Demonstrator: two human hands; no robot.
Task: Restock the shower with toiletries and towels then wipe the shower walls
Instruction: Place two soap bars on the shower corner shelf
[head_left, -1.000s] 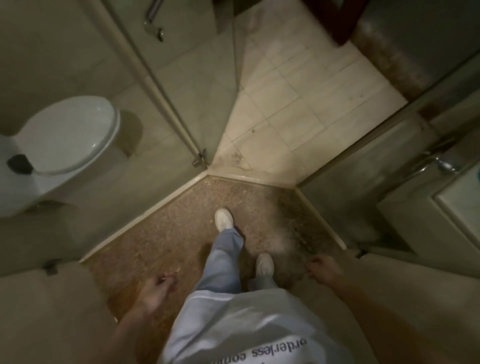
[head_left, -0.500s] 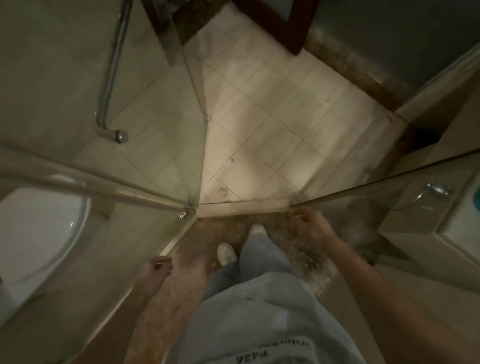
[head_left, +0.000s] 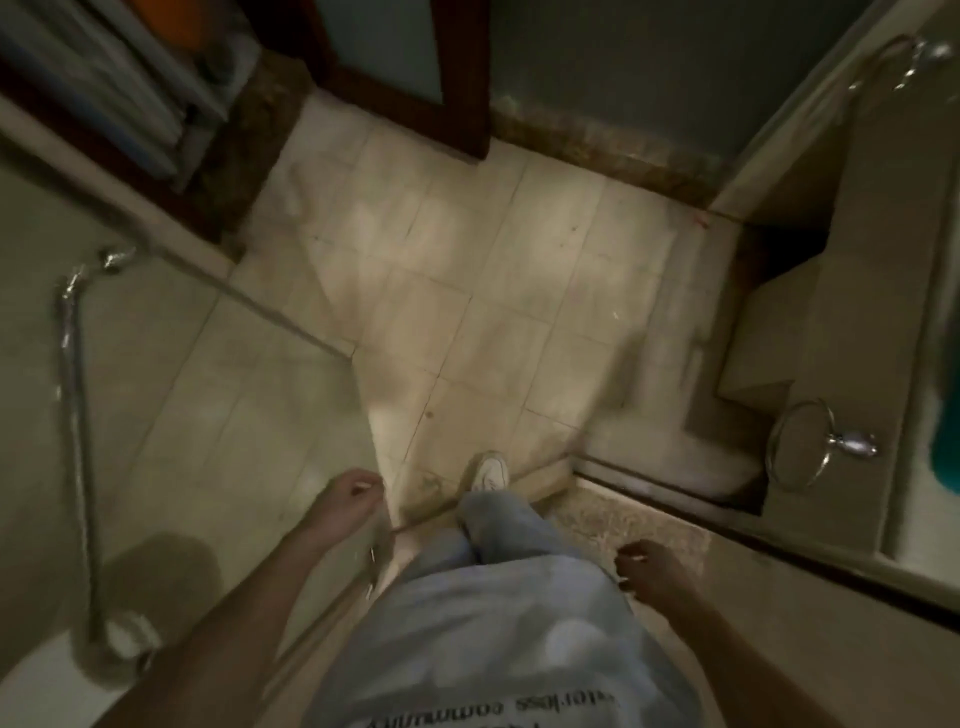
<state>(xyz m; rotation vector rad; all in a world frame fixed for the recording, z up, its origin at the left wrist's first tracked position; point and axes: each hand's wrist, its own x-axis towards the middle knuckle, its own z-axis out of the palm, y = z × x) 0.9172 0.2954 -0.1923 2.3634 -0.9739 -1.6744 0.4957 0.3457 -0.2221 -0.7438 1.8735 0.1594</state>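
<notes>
Head camera gives us the glass shower door (head_left: 208, 415), a smooth, smeared clear pane with a thin metal edge. Its long chrome tube handle (head_left: 78, 426) bends at both ends. At the door's free edge our left hand (head_left: 353, 499) has its fingers curled, but blur keeps us from telling whether it grips that edge or holds nothing. Right of the door, our right hand (head_left: 649, 571) hangs loosely curled and empty, above the shower's speckled brown stone floor (head_left: 623, 514). Beyond the door lie pale square floor tiles (head_left: 493, 312), matte and scuffed, with a white shoe (head_left: 488, 470) at the threshold. Farther right of the door we see a round chrome towel ring (head_left: 852, 446) on a beige wall.
</notes>
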